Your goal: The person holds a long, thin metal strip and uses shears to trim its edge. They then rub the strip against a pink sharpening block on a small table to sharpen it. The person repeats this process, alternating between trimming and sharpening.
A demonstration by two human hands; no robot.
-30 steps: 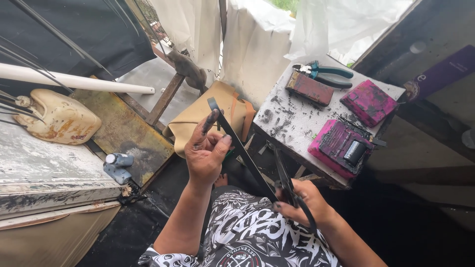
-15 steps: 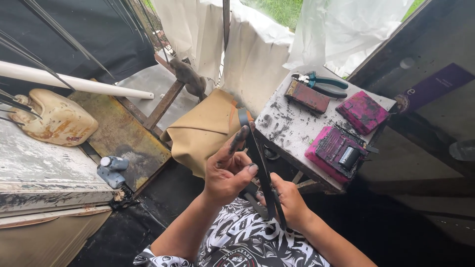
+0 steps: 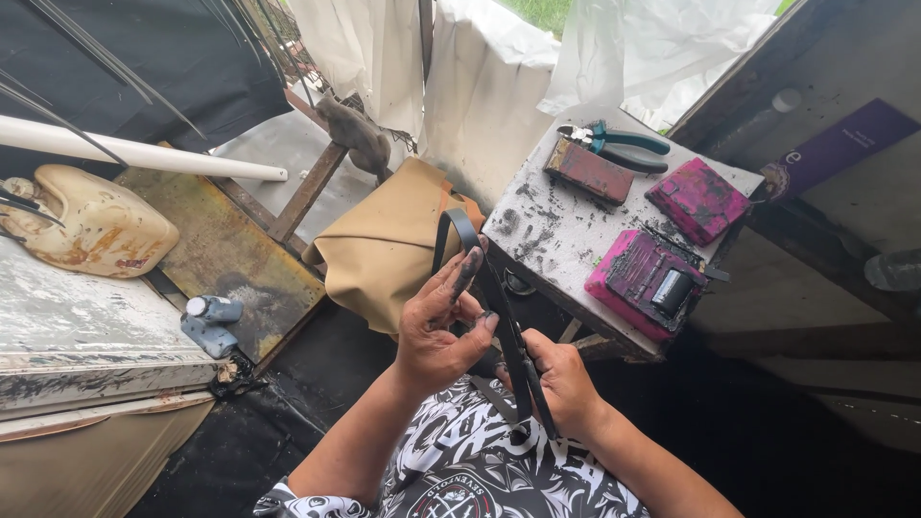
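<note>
A long black strap (image 3: 507, 338) runs from a bend at its top down to my lap. My left hand (image 3: 436, 326), with dark-stained fingertips, pinches the strap near its upper bend. My right hand (image 3: 564, 379) grips the lower part of the same strap close to my patterned shirt. Both hands are raised in front of a small dirty white table (image 3: 566, 230).
On the table lie teal-handled pliers (image 3: 619, 146), a dark red block (image 3: 587, 171), a magenta pad (image 3: 698, 200) and a magenta tray with a black piece (image 3: 645, 278). A tan bag (image 3: 389, 240) leans left of the table. A stained jug (image 3: 91, 225), white pipe (image 3: 144, 153) and blue bottle (image 3: 213, 321) sit at left.
My left hand has come down and right along the strap. The strap's two lengths, spread apart before, now lie close together, and both hands are nearer each other.
</note>
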